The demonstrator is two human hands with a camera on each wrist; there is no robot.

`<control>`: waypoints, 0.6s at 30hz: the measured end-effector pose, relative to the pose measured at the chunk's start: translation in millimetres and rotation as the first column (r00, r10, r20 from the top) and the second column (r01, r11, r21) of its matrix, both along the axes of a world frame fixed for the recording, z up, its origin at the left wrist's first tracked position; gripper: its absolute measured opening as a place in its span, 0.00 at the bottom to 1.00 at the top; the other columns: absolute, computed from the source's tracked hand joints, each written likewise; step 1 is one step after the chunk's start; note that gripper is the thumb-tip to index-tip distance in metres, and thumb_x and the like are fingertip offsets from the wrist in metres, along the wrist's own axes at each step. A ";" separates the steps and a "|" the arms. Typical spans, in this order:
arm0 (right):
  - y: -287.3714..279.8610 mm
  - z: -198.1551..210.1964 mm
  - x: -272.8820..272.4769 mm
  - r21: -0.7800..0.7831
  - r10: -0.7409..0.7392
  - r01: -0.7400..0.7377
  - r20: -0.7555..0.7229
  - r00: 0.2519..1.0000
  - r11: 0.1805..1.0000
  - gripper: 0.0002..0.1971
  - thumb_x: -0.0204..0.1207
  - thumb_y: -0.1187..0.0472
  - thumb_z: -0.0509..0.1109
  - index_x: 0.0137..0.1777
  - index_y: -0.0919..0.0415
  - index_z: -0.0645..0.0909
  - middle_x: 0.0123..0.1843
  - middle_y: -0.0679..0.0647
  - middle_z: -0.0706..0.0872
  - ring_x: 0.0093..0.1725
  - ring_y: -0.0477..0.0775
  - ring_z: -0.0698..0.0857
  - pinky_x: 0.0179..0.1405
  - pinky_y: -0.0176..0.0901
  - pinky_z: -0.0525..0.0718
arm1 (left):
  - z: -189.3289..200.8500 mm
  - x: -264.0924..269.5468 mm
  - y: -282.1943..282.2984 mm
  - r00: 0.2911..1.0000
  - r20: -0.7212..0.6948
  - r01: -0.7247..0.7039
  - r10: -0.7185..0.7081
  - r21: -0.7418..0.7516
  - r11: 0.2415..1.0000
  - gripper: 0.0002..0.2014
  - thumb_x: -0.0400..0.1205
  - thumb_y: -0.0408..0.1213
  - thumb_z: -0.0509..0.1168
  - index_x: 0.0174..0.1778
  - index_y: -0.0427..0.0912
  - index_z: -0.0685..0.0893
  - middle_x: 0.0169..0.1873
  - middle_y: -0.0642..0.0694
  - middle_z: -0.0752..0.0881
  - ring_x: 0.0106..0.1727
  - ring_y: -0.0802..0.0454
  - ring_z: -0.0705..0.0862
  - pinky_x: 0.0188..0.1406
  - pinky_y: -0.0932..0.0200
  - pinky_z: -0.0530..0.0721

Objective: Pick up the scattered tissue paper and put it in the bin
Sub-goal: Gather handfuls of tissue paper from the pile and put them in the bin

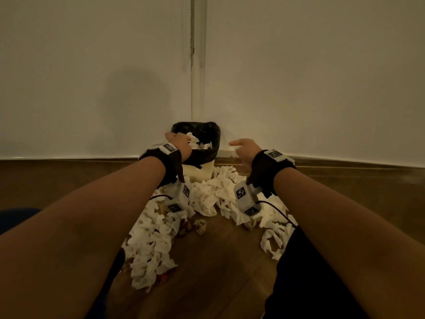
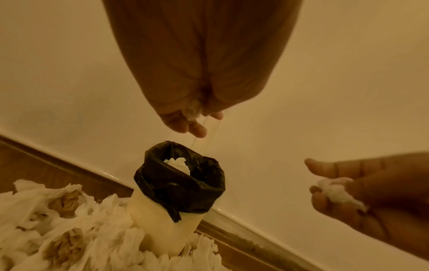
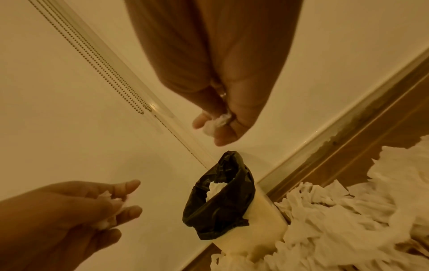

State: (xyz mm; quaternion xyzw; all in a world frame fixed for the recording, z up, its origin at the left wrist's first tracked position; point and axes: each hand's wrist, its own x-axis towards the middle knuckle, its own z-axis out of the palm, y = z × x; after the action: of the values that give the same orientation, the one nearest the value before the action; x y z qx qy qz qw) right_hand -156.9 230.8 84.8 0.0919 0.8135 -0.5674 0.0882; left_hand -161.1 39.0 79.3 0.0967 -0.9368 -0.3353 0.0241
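A cream bin (image 1: 199,171) (image 2: 162,227) (image 3: 253,232) with a black liner (image 2: 185,190) stands in the room corner, tissue (image 1: 195,140) showing inside it. My left hand (image 1: 178,143) (image 2: 192,121) (image 3: 109,207) hovers over the bin's left rim and pinches a small wad of tissue (image 2: 191,111). My right hand (image 1: 241,149) (image 3: 216,124) (image 2: 334,194) is raised just right of the bin and holds another crumpled wad (image 3: 217,122). White tissue paper (image 1: 151,245) lies scattered in heaps on the wooden floor around the bin's base.
White walls meet behind the bin, with a beaded blind cord (image 1: 192,31) hanging in the corner. A skirting board (image 1: 345,165) runs along the floor. A few brownish crumpled balls (image 1: 200,225) lie among the tissue. Dark clothing (image 1: 305,284) fills the lower right.
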 end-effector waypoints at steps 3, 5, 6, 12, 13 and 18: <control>-4.5 -7.4 -12.3 -0.023 -0.082 0.080 -0.101 0.992 0.997 0.17 0.79 0.73 0.62 0.67 0.62 0.72 0.60 0.66 0.80 0.57 0.64 0.84 0.51 0.43 0.86 | -0.4 -11.1 -14.2 0.996 -0.069 -0.048 0.055 0.094 0.994 0.19 0.81 0.26 0.60 0.68 0.41 0.74 0.71 0.34 0.65 0.58 0.40 0.77 0.66 0.51 0.76; -9.8 -13.6 -21.2 -0.078 -0.143 0.134 -0.127 0.982 0.988 0.16 0.76 0.72 0.67 0.61 0.61 0.72 0.63 0.70 0.80 0.60 0.68 0.83 0.58 0.56 0.85 | 2.3 -14.6 -16.4 0.995 -0.085 -0.035 0.053 0.204 0.978 0.20 0.81 0.23 0.59 0.69 0.39 0.68 0.69 0.34 0.65 0.41 0.50 0.76 0.56 0.56 0.78; -13.1 -16.3 -26.0 -0.121 -0.181 0.165 -0.131 0.975 0.979 0.14 0.75 0.72 0.69 0.57 0.60 0.72 0.61 0.70 0.81 0.58 0.68 0.84 0.54 0.56 0.87 | 1.7 -17.0 -18.6 0.995 -0.093 -0.009 0.035 0.271 0.962 0.21 0.81 0.22 0.58 0.69 0.39 0.66 0.68 0.32 0.68 0.39 0.52 0.77 0.50 0.57 0.80; -28.6 -33.3 -65.1 0.065 -0.154 0.177 -0.264 0.952 0.982 0.05 0.72 0.68 0.74 0.44 0.61 0.82 0.50 0.64 0.88 0.48 0.62 0.88 0.47 0.53 0.89 | -16.9 -42.6 -32.9 0.977 -0.212 0.050 -0.011 0.182 0.982 0.07 0.75 0.37 0.73 0.47 0.43 0.84 0.45 0.48 0.84 0.42 0.54 0.81 0.38 0.62 0.79; -30.8 -36.9 -72.4 0.094 -0.122 0.157 -0.296 0.947 0.983 0.04 0.73 0.70 0.73 0.45 0.63 0.84 0.51 0.64 0.88 0.50 0.61 0.88 0.52 0.50 0.88 | -20.2 -48.6 -34.5 0.971 -0.238 0.033 -0.001 0.131 0.991 0.06 0.74 0.39 0.73 0.44 0.46 0.85 0.43 0.51 0.84 0.43 0.56 0.80 0.40 0.62 0.76; -42.8 -56.8 -97.4 0.324 0.048 0.075 -0.355 0.934 0.943 0.10 0.78 0.67 0.67 0.54 0.62 0.88 0.57 0.58 0.88 0.59 0.55 0.84 0.56 0.33 0.77 | -41.7 -80.4 -33.9 0.956 -0.290 0.008 0.032 0.134 0.991 0.06 0.76 0.38 0.71 0.47 0.43 0.89 0.48 0.46 0.89 0.49 0.52 0.86 0.48 0.64 0.81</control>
State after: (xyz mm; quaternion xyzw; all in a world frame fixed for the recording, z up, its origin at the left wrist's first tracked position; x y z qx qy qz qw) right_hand -254.3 187.9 28.0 0.0062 0.8990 -0.4301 -0.0822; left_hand -241.5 5.1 37.6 0.0533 -0.8978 -0.4079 0.1576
